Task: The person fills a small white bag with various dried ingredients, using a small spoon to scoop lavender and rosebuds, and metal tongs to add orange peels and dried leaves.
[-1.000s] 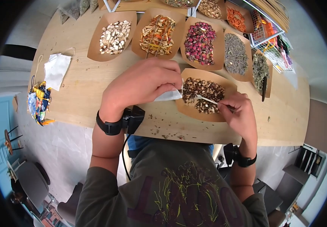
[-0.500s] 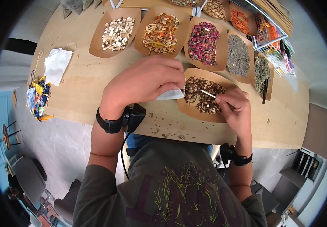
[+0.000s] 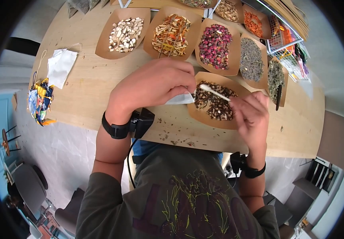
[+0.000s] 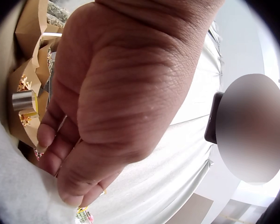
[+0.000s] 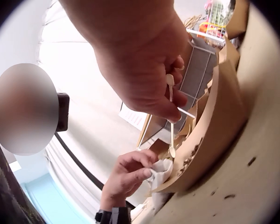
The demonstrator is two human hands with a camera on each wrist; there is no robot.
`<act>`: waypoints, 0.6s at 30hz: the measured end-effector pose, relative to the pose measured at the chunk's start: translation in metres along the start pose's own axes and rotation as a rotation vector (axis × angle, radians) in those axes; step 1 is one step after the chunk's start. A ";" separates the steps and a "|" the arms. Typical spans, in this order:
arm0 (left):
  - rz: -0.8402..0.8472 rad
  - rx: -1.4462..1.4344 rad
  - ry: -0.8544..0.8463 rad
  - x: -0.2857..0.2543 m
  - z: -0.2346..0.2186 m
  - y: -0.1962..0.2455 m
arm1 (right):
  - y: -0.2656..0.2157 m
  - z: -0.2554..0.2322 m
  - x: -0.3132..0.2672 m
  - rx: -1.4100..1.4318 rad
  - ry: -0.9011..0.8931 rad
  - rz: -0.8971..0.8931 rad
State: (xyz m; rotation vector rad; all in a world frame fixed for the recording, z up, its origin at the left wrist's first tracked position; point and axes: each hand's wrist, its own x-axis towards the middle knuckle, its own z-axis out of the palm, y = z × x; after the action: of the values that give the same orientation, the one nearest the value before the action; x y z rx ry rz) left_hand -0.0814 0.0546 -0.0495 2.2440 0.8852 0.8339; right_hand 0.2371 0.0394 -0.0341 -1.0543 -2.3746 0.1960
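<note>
In the head view my left hand (image 3: pixel 154 83) pinches a small white cloth pouch (image 3: pixel 182 98) at the near-left rim of a brown paper tray (image 3: pixel 206 118). The left wrist view shows the pouch (image 4: pixel 25 193) large, below thumb and fingertips. Dark brown chopped dried pieces (image 3: pixel 221 107) fill the tray, with a bare patch of paper among them. My right hand (image 3: pixel 253 113) grips a small white spoon (image 3: pixel 219 93) by its handle over the tray, bowl end toward the pouch. In the right wrist view the spoon's bowl (image 5: pixel 172 152) is right beside the pouch's edge.
Behind stand more paper trays: pale slices (image 3: pixel 126 35), mixed peel with metal tongs (image 3: pixel 166 42), rosebuds (image 3: pixel 215 46), and grey-purple flowers (image 3: pixel 251 59). Another white pouch (image 3: pixel 61 67) and patterned pouches (image 3: pixel 40 102) lie left. Crumbs (image 3: pixel 176 141) dot the near table edge.
The spoon has come up from among the brown pieces and moved left toward the pouch, held by my right hand. My left hand keeps its grip on the pouch, nearly still.
</note>
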 end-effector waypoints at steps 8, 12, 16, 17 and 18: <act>-0.003 0.012 -0.018 0.000 0.000 -0.001 | 0.019 -0.001 -0.017 -0.084 -0.065 0.080; -0.005 0.015 -0.026 0.001 0.000 0.000 | 0.015 0.005 -0.019 -0.004 -0.109 0.089; 0.015 0.003 0.008 0.002 0.001 0.000 | 0.014 0.011 -0.020 0.115 -0.132 0.145; 0.015 0.003 0.008 0.002 0.001 0.000 | 0.014 0.012 -0.020 0.115 -0.132 0.145; 0.013 -0.002 0.009 0.002 0.001 0.000 | 0.014 0.012 -0.020 0.141 -0.145 0.160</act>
State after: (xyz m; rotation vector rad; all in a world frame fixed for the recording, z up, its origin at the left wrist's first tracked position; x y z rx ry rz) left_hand -0.0793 0.0554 -0.0498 2.2482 0.8750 0.8511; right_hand 0.2510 0.0358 -0.0573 -1.1979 -2.3626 0.5063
